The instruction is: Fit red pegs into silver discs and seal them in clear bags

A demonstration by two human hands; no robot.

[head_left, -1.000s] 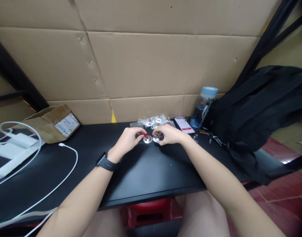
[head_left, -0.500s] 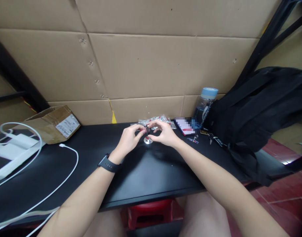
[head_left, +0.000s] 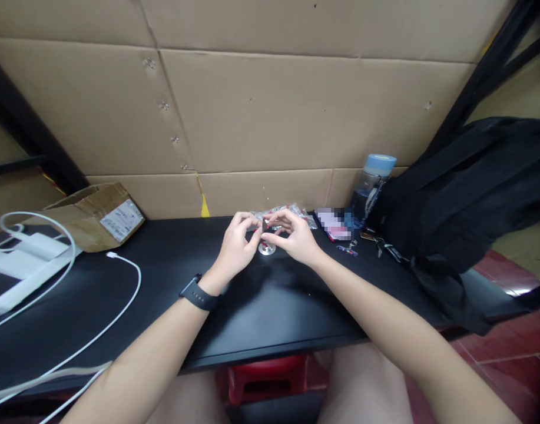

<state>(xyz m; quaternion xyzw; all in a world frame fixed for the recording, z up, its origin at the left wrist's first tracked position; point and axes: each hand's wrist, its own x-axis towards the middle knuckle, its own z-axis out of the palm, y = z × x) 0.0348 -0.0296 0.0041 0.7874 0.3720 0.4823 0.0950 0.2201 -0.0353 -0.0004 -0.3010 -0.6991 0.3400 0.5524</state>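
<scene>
My left hand (head_left: 238, 242) and my right hand (head_left: 298, 240) meet over the black table, fingertips bent in toward each other. Between them stands a small dark-and-red piece (head_left: 265, 227), too small and too covered by fingers to name. Its round, shiny silver base (head_left: 267, 249) shows just below the fingers, at the tabletop. Both hands are closed, thumb and fingers pinching the piece from either side. Behind the hands lie clear plastic bags (head_left: 287, 211) with red bits in them. A dark watch (head_left: 199, 293) is on my left wrist.
Open cardboard box (head_left: 93, 215), white charger (head_left: 35, 256) and white cable (head_left: 137, 294) are on the left. At right are a phone-like flat item (head_left: 334, 224), keys (head_left: 379, 247), a blue-lidded bottle (head_left: 371, 188) and a black backpack (head_left: 473, 188). A cardboard wall (head_left: 261, 118) closes off the back.
My fingers have drawn closer together around the small piece, the right thumb now nearer the left one. The camera view has shifted slightly.
</scene>
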